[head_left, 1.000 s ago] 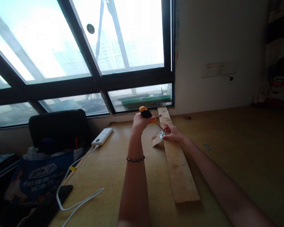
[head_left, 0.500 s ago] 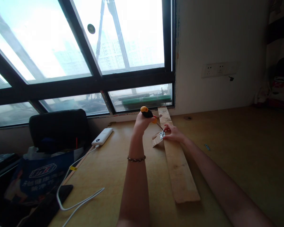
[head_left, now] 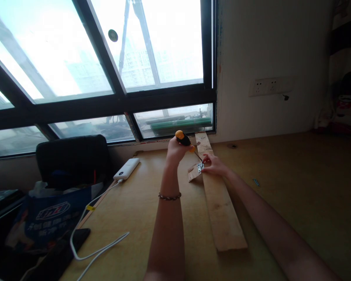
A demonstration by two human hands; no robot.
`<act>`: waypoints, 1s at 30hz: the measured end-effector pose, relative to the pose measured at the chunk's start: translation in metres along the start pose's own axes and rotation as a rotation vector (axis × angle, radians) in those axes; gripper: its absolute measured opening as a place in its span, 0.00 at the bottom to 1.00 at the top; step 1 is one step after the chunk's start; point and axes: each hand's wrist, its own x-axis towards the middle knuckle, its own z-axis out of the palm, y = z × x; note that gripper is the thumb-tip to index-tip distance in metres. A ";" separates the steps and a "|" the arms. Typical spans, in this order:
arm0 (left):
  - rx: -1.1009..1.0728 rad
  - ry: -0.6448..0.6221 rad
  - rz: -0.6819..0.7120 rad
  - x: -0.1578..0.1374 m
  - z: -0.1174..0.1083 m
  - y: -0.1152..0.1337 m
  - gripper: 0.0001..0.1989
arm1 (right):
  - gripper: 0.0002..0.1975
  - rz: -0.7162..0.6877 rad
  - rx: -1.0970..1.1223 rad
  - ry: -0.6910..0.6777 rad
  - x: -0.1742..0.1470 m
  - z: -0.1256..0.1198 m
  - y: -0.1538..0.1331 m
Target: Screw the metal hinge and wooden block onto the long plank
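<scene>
My left hand [head_left: 174,151] is closed round the yellow and black handle of a screwdriver [head_left: 183,139]. Its shaft slants down to the right, and the tip meets a small metal hinge [head_left: 200,167]. That hinge lies across the edge of a long wooden board [head_left: 222,207] and a small wooden piece [head_left: 194,175] on the board's left. With thumb and fingertips, my right hand [head_left: 214,165] pinches at the hinge from the right, close to the screwdriver tip. Whether a screw sits under the tip is too small to make out.
A white power bank [head_left: 126,169] with a white cable [head_left: 103,248] lies on the table's left side. Two small bluish sticks [head_left: 256,182] are right of my forearm. Behind stand a window and a wall socket [head_left: 272,86]; a black chair [head_left: 73,160] is at the left.
My left hand and the screwdriver handle have shifted very slightly to the right. The right hand, hinge and board stay in place.
</scene>
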 end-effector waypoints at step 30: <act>0.190 0.082 0.174 -0.013 0.029 0.021 0.33 | 0.34 0.014 0.018 -0.001 0.000 0.000 0.001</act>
